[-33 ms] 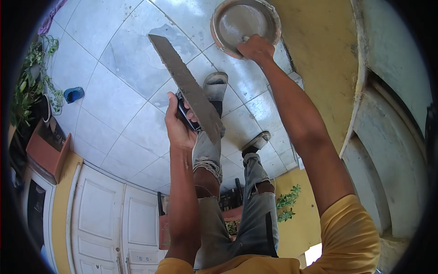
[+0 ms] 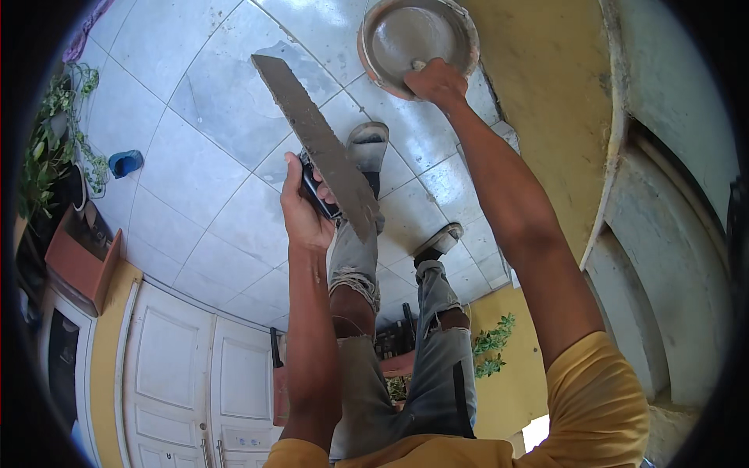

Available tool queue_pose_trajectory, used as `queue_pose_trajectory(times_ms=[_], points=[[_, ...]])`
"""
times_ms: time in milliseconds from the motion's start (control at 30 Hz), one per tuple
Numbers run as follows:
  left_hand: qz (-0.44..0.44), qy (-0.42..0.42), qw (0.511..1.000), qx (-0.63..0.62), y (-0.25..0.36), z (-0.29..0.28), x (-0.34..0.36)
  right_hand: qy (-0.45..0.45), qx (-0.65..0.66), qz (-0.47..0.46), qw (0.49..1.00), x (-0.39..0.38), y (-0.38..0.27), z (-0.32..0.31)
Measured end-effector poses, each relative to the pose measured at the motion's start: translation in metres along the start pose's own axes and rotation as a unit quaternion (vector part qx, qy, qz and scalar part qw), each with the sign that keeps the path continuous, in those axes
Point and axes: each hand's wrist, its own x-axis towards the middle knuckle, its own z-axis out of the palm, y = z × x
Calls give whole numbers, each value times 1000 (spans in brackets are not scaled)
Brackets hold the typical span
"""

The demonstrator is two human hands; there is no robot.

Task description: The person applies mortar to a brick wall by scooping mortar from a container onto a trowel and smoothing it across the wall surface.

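Observation:
My left hand (image 2: 307, 204) is closed around the black handle of a plastering trowel (image 2: 316, 140). The trowel's long, flat blade is coated with wet grey mortar and slants across in front of my left leg. At the top, a round bucket (image 2: 363, 48) with a smeared rim contains smooth grey-brown mortar (image 2: 417, 35). My right hand (image 2: 438, 80) makes a fist over its near rim. A small pale knob shows by the fingers there; the rest of what they grip is hidden.
White floor tiles (image 2: 211, 148) carry a wet grey smear. A blue crumpled container (image 2: 126, 163) lies to the left, near potted plants (image 2: 58, 140) and a reddish planter (image 2: 82, 261). A yellow wall (image 2: 546, 86) rises at right; white doors (image 2: 168, 359) stand at lower left.
My left hand and the trowel have shifted very slightly up and left. Otherwise both hands keep the same hold.

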Motion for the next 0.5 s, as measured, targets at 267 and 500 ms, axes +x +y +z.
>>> queue_pose_trajectory(times_ms=[267,500], points=[[5,27,994,110,-1,47,50,57,167,-15,984,-14,60,15],[-28,-18,995,96,-37,50,117,37,253,-32,966,-78,84,-13]])
